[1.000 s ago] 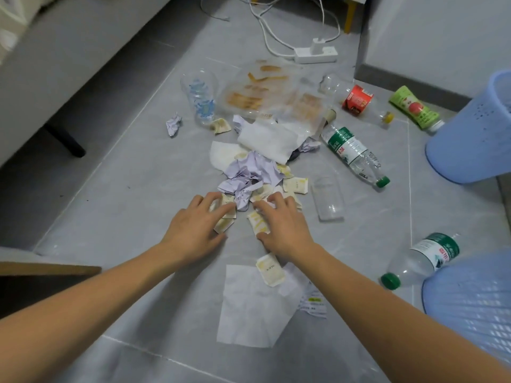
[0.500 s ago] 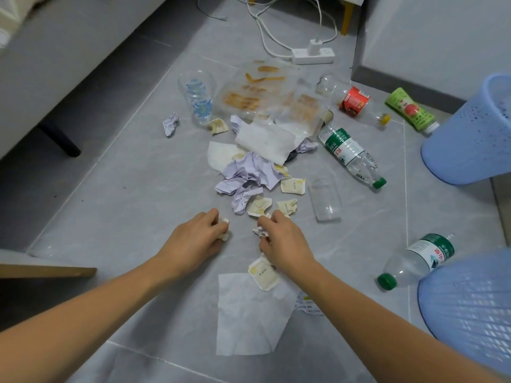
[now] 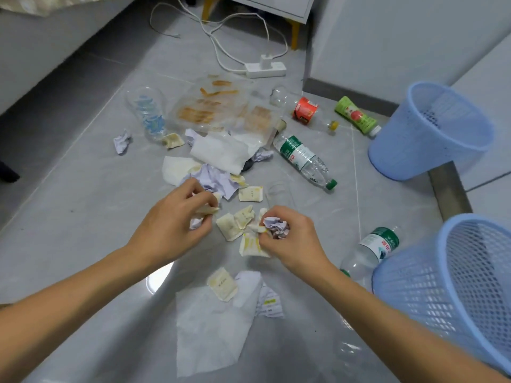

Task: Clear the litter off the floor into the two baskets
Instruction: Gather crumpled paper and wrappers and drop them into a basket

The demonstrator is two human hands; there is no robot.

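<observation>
Litter lies across the grey tiled floor. My left hand (image 3: 177, 219) grips a bunch of crumpled paper scraps (image 3: 203, 214) just above the floor. My right hand (image 3: 290, 239) grips a crumpled lilac paper ball (image 3: 276, 226) and a stained sachet (image 3: 250, 244). Between the hands lie loose stained sachets (image 3: 235, 222). A heap of lilac crumpled paper (image 3: 214, 179) and white tissue (image 3: 221, 153) sits just beyond. Two light blue baskets stand at the right: a far basket (image 3: 425, 134) and a near mesh basket (image 3: 453, 288).
Plastic bottles lie around: a green-label bottle (image 3: 302, 160), a red-label bottle (image 3: 304, 110), a green tube (image 3: 356, 117), a bottle beside the near basket (image 3: 370, 251) and a crushed clear bottle (image 3: 149, 114). A greasy plastic tray (image 3: 221, 106), a power strip (image 3: 265, 69) and a large tissue (image 3: 210, 333) are also here.
Both hands have lifted off the floor with scraps gathered in their fingers. The right hand now holds a lilac paper ball and a sachet. The view has tilted up and both baskets show more.
</observation>
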